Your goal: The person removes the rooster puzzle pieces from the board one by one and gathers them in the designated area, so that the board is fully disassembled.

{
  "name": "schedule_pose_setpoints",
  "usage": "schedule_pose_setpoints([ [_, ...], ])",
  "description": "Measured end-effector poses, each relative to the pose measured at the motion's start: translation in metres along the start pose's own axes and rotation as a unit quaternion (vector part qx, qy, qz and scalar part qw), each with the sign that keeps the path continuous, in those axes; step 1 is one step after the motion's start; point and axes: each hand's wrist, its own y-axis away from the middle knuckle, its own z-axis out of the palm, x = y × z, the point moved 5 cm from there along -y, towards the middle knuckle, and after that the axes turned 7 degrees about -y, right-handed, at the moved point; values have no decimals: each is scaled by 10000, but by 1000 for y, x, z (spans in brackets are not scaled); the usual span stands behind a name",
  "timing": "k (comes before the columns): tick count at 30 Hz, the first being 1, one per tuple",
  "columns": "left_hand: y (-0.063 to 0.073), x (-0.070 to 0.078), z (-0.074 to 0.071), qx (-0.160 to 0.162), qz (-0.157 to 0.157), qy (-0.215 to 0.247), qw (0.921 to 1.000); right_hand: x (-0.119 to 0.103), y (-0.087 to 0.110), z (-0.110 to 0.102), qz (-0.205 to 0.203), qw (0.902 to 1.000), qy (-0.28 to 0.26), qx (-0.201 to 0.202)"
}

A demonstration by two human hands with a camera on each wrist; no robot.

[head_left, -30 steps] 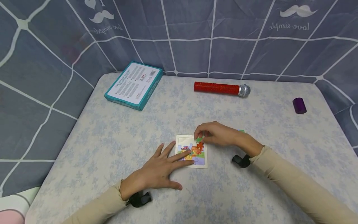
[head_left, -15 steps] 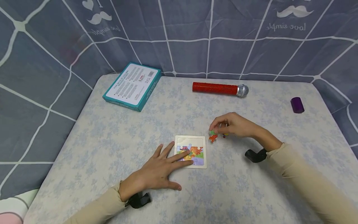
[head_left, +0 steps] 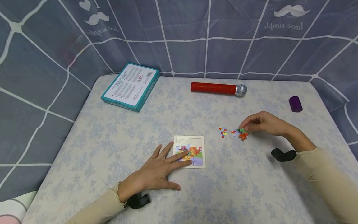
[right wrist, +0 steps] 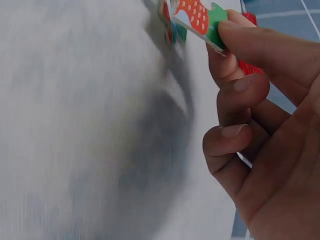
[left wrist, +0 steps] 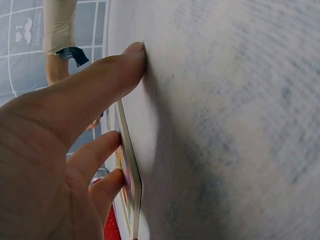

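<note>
My left hand (head_left: 158,171) lies with straight, spread fingers, and two fingertips rest on the partly filled jigsaw board (head_left: 203,155), a small square with a pale frame. Its lower part bears joined colourful pieces; the upper part is bare. In the left wrist view the board's edge (left wrist: 131,165) shows under the fingertips. Right of the board, my right hand (head_left: 265,123) pinches a green and orange puzzle piece (right wrist: 195,17) between thumb and forefinger, close over the table. Beside it lie a small bluish puzzle piece (head_left: 234,133) and another with red and yellow figures (head_left: 223,132).
A teal box (head_left: 131,85) with a white printed panel lies at the back left. At the back middle is a red glittery microphone (head_left: 218,88), and a purple cylinder (head_left: 295,104) sits at the far right. A grey gridded curtain (head_left: 187,56) borders the table.
My right hand has moved away from the board to the right, taking the green and orange puzzle piece along and uncovering the loose pieces. The left hand stays in place.
</note>
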Motion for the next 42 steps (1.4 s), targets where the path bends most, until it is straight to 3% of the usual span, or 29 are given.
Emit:
schedule_pose_setpoints([
  [8,0,0,0,58,-13,-16,10000,14,16,-17,318,9991,203,187],
  [21,0,2,-1,3,-31,-20,10000,24,17,-18,197,9966,543,584],
  [33,1,0,0,-57,-12,175,9998,18,20,-11,194,9789,1480,1399],
  [42,2,1,2,-56,30,245,9997,16,20,-9,55,9749,1639,1506],
])
